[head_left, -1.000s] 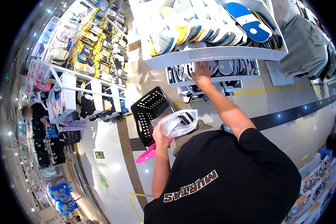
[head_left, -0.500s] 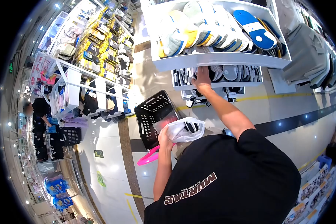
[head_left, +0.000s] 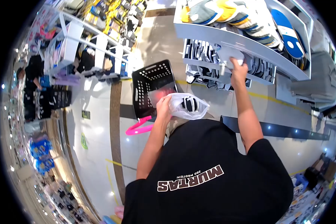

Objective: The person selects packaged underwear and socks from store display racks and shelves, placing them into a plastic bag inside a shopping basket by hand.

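Observation:
My left hand (head_left: 163, 107) grips the rim of a clear plastic bag (head_left: 181, 112). Black-and-white socks (head_left: 190, 103) show in the bag's opening. A black basket (head_left: 140, 89) with a pink handle (head_left: 140, 128) stands beside the bag, with something red and a clear sheet inside. My right hand (head_left: 238, 67) is closed on a pale grey-white pair of socks (head_left: 227, 55), held up in front of the middle bin. Rows of black, white and grey socks (head_left: 200, 51) stand in that bin.
The upper white bin (head_left: 227, 36) holds yellow, grey and blue socks. Grey garments (head_left: 315, 74) hang at the right. Sock racks (head_left: 112, 18) stand at the upper left. Another person (head_left: 33, 80) is at the far left, near a black basket (head_left: 60, 98).
My right hand has come out of the middle bin with the pale socks in it. The view has turned. My left hand keeps hold of the bag.

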Demonstrator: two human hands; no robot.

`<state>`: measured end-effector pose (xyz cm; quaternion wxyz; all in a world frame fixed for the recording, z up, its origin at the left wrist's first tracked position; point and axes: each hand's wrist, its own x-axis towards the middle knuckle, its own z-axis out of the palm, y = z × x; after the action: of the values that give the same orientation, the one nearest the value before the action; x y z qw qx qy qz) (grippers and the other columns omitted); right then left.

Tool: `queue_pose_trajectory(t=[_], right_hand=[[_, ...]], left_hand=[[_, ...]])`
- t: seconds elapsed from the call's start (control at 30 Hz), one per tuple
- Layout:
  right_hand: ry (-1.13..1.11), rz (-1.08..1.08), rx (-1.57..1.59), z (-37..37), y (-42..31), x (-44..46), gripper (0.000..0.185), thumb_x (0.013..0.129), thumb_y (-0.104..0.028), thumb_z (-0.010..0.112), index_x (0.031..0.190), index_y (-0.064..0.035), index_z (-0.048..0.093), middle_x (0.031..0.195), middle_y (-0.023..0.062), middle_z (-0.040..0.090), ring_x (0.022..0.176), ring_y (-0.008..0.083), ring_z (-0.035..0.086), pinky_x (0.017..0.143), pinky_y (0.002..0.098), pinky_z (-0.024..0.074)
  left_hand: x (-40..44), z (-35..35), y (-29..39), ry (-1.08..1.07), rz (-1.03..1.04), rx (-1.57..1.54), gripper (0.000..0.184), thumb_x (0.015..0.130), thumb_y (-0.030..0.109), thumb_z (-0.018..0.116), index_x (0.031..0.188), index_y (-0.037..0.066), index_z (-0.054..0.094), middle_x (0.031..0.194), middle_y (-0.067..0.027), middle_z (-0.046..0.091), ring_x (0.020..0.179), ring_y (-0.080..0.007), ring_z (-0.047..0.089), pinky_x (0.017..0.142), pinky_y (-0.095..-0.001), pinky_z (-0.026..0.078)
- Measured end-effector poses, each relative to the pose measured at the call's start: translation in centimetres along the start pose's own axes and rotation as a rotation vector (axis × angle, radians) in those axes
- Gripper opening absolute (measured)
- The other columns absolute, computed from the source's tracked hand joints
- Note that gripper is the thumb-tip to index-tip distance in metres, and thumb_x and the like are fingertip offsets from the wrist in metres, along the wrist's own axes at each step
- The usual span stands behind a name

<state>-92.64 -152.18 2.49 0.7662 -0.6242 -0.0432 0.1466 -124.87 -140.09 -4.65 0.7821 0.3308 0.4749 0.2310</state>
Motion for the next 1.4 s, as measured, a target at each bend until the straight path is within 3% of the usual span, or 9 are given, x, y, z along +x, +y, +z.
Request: queue_pose_trajectory(t=[0.1, 0.37, 0.67, 0.83, 0.9, 0.97, 1.17, 1.3, 1.4], right_hand=[[-0.119, 0.224, 0.165, -3.4, -1.1, -2.6, 0.047, 0.08, -0.009, 0.068, 0.124, -0.0087, 0.052, 0.111, 0.0065, 0.061, 0.103, 0.0205, 0.061, 0.083, 0.0375, 0.0523], [-0.706, 0.511, -0.115, -10.8, -2.9, -6.4, 0.057, 0.073, -0.005, 0.065, 0.127, 0.0013, 0.05, 0.114, 0.0105, 0.061, 0.105, 0.0197, 0.06, 0.093, 0.0329, 0.0488], [-0.821, 0.32, -0.622, -3.8, 1.8, -8.6, 0.049, 0.075, -0.008, 0.072, 0.122, -0.0039, 0.059, 0.105, 0.0067, 0.066, 0.098, 0.0152, 0.061, 0.087, 0.0299, 0.0484], [-1.095, -0.118, -0.921, -2.5, 13.2, -10.5, 0.049, 0.077, -0.028, 0.069, 0.118, -0.0023, 0.06, 0.109, 0.0226, 0.066, 0.102, 0.0398, 0.063, 0.09, 0.0433, 0.0491], [-1.117, -0.22, -0.609, -1.9, 14.7, -11.6, 0.048, 0.077, -0.031, 0.069, 0.114, -0.0024, 0.061, 0.114, 0.0238, 0.064, 0.107, 0.0393, 0.062, 0.091, 0.045, 0.048], [-1.185, -0.164, -0.968, -1.6, 16.6, -11.2, 0.054, 0.077, -0.033, 0.068, 0.121, -0.0024, 0.059, 0.124, 0.0244, 0.059, 0.115, 0.0391, 0.057, 0.095, 0.0457, 0.0464], [-1.155, 0.062, -1.198, -0.2, 9.4, -11.4, 0.069, 0.078, -0.034, 0.071, 0.137, -0.0041, 0.049, 0.126, 0.0245, 0.057, 0.12, 0.04, 0.053, 0.103, 0.0443, 0.0426], [-1.198, 0.034, -0.777, -0.3, 2.8, -6.5, 0.047, 0.082, -0.034, 0.072, 0.114, -0.0012, 0.067, 0.102, 0.0158, 0.071, 0.088, 0.0273, 0.068, 0.083, 0.0383, 0.0527], [-0.745, -0.035, -0.638, -1.1, 0.3, -1.0, 0.043, 0.084, -0.033, 0.069, 0.11, 0.0008, 0.068, 0.097, 0.0177, 0.071, 0.091, 0.0263, 0.068, 0.084, 0.0372, 0.0517]], left_hand=[[0.6, 1.0, -0.7, 0.03, 0.029, 0.027, 0.02, 0.092, 0.018, 0.064, 0.1, 0.0, 0.063, 0.092, -0.0055, 0.065, 0.083, -0.0128, 0.061, 0.074, -0.0275, 0.049], [1.8, 3.1, -0.9, 0.063, -0.012, 0.112, 0.018, 0.096, 0.018, 0.059, 0.103, 0.001, 0.061, 0.096, -0.0079, 0.066, 0.086, -0.0151, 0.064, 0.076, -0.0297, 0.053], [-0.6, 8.9, -1.8, -0.039, 0.01, 0.274, 0.014, 0.094, 0.019, 0.063, 0.094, 0.005, 0.064, 0.081, -0.0015, 0.063, 0.072, -0.0089, 0.059, 0.059, -0.024, 0.046], [-3.6, 12.5, -0.6, -0.227, -0.023, 0.018, 0.015, 0.094, 0.021, 0.062, 0.095, 0.007, 0.064, 0.082, 0.001, 0.06, 0.072, -0.007, 0.055, 0.056, -0.0253, 0.043], [-4.0, 11.8, -0.5, -0.224, -0.081, 0.033, 0.013, 0.094, 0.021, 0.061, 0.095, 0.008, 0.064, 0.083, 0.0004, 0.061, 0.073, -0.0082, 0.056, 0.06, -0.0252, 0.044], [-3.8, 11.1, -0.6, -0.202, -0.088, 0.018, 0.012, 0.094, 0.02, 0.06, 0.096, 0.009, 0.064, 0.083, -0.0001, 0.061, 0.075, -0.0099, 0.057, 0.064, -0.0253, 0.045], [-3.4, 7.5, 0.5, -0.046, -0.067, -0.048, 0.016, 0.095, 0.021, 0.059, 0.104, 0.007, 0.062, 0.101, -0.0049, 0.064, 0.092, -0.0174, 0.061, 0.078, -0.033, 0.05], [-3.9, 5.8, 0.7, -0.004, -0.102, -0.075, 0.016, 0.096, 0.018, 0.059, 0.102, 0.004, 0.062, 0.099, -0.0049, 0.064, 0.093, -0.0153, 0.061, 0.084, -0.0309, 0.048], [-4.7, 5.3, 0.4, -0.024, -0.116, -0.029, 0.015, 0.096, 0.018, 0.059, 0.102, 0.004, 0.06, 0.101, -0.0052, 0.064, 0.095, -0.0155, 0.06, 0.087, -0.0308, 0.047]])
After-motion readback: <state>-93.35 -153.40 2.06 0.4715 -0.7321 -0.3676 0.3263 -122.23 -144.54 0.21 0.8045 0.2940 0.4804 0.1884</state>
